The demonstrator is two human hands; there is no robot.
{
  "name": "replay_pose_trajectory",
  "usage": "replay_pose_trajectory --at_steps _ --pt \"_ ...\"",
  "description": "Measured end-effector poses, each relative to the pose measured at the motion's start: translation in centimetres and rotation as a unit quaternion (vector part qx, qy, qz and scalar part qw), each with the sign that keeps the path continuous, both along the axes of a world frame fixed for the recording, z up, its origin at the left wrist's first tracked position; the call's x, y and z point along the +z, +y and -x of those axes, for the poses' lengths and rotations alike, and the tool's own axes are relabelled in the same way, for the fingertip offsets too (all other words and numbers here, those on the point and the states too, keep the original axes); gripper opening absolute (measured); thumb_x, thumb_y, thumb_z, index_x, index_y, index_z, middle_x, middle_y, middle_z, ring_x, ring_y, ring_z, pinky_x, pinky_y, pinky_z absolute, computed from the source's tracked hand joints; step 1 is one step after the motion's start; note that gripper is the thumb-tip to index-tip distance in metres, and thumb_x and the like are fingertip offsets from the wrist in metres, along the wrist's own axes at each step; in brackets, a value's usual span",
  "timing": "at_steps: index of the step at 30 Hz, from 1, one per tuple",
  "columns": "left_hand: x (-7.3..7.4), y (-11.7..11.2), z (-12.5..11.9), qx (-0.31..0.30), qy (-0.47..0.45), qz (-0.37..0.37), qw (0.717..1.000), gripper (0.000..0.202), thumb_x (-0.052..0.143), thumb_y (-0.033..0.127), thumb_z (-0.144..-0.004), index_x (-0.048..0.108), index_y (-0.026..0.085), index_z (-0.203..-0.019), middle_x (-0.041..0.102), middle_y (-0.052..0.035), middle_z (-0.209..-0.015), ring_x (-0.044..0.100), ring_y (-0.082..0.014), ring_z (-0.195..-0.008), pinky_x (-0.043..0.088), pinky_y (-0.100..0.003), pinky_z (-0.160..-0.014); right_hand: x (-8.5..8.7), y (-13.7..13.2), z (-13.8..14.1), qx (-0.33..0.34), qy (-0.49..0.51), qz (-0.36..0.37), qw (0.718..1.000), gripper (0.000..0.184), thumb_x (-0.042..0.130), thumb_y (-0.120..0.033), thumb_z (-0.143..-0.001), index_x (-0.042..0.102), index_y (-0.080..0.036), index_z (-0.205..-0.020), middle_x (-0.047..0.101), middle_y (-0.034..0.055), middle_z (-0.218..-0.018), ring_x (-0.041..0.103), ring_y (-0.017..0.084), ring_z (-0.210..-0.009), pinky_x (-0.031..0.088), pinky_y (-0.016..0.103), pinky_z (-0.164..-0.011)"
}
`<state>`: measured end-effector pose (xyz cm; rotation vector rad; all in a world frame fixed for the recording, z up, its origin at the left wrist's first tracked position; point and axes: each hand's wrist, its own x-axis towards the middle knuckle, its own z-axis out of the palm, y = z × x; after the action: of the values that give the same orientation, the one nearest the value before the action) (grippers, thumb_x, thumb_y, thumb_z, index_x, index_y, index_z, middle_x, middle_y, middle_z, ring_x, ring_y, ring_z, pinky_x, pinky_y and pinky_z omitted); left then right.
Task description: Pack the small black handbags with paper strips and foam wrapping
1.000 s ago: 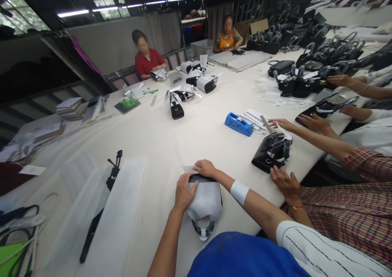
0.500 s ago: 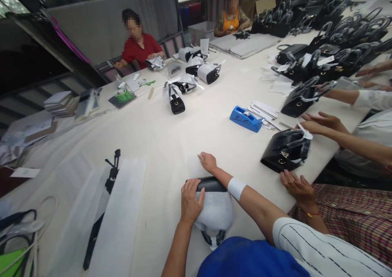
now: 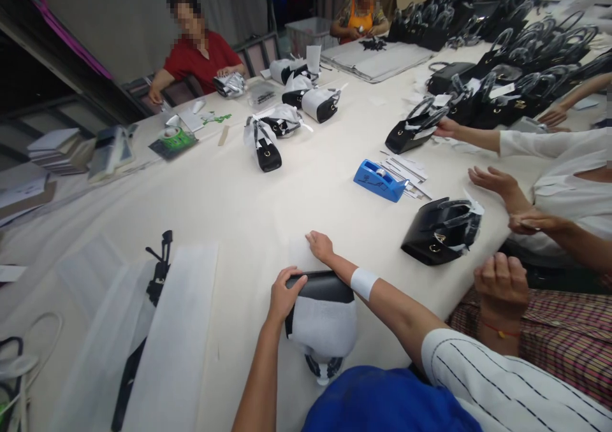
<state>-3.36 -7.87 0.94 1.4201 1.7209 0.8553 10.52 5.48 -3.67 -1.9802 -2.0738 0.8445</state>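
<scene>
A black handbag (image 3: 321,287) lies in front of me, a white wrapping sheet (image 3: 322,324) around its body and its covered handles (image 3: 324,367) toward me. My left hand (image 3: 285,297) grips the bag's left corner, with the thumb on top. Just beyond the bag, my right hand (image 3: 320,246) is closed in a pinch at the edge of a thin translucent sheet (image 3: 299,250) on the table. A white band is wrapped round my right forearm.
A blue tape dispenser (image 3: 380,180) stands by paper strips (image 3: 406,172). Another black handbag (image 3: 428,237) sits to the right, near co-workers' hands (image 3: 502,292). White sheets (image 3: 174,330) lie left; wrapped bags (image 3: 265,151) stand ahead. Many bags (image 3: 516,94) crowd the far right.
My left hand has shifted from the bag's front to its left corner. On the right, a co-worker's hand has left the nearby bag, and another co-worker has moved a bag leftward.
</scene>
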Motion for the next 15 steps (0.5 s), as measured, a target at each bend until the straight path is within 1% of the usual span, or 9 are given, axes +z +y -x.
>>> replay_pose_trajectory --at_steps 2,4,8,11,15 --pt "0.1 -0.2 0.1 -0.015 -0.022 0.008 1.000 0.026 0.059 0.045 -0.078 0.068 0.022 -0.086 0.066 -0.0054 -0.098 0.061 -0.0207 -0.098 0.045 -0.039 -0.095 0.1 0.0 0.1 -0.007 -0.001 0.000 1.000 0.037 0.031 -0.040 -0.099 0.062 -0.020 -0.093 0.067 0.0062 -0.094 0.058 0.016 -0.084 0.034 0.025 -0.068" --pt "0.4 -0.8 0.0 -0.001 -0.015 0.000 1.000 0.027 0.059 0.046 -0.078 0.068 0.022 -0.083 0.067 -0.0045 -0.093 0.061 -0.0201 -0.093 0.047 -0.037 -0.091 0.1 -0.1 0.4 -0.013 0.000 0.000 1.000 0.036 0.032 -0.040 -0.099 0.062 -0.020 -0.093 0.067 0.0061 -0.094 0.058 0.016 -0.084 0.034 0.025 -0.068" --pt "0.8 -1.9 -0.3 0.018 -0.001 -0.011 1.000 0.025 0.060 0.045 -0.078 0.068 0.022 -0.084 0.066 -0.0039 -0.092 0.062 -0.0196 -0.092 0.047 -0.036 -0.089 0.0 -0.1 1.0 -0.024 -0.001 -0.001 1.000 0.037 0.031 -0.040 -0.099 0.062 -0.020 -0.094 0.068 0.0073 -0.095 0.059 0.017 -0.085 0.034 0.026 -0.069" --pt "1.0 -2.3 -0.4 0.015 -0.001 -0.013 1.000 0.024 0.061 0.044 -0.078 0.068 0.022 -0.084 0.066 -0.0038 -0.093 0.061 -0.0194 -0.092 0.047 -0.036 -0.090 -0.2 0.1 1.1 -0.033 -0.005 0.003 0.999 0.039 0.030 -0.039 -0.099 0.062 -0.019 -0.093 0.068 0.0091 -0.096 0.059 0.018 -0.087 0.035 0.026 -0.070" --pt "1.4 -2.6 -0.5 0.010 -0.003 -0.020 1.000 0.024 0.061 0.044 -0.078 0.068 0.022 -0.085 0.066 -0.0046 -0.093 0.061 -0.0198 -0.093 0.048 -0.036 -0.089 -0.7 0.7 1.3 -0.038 -0.006 0.014 0.999 0.037 0.033 -0.038 -0.098 0.063 -0.018 -0.092 0.068 0.0103 -0.097 0.060 0.018 -0.088 0.036 0.026 -0.071"
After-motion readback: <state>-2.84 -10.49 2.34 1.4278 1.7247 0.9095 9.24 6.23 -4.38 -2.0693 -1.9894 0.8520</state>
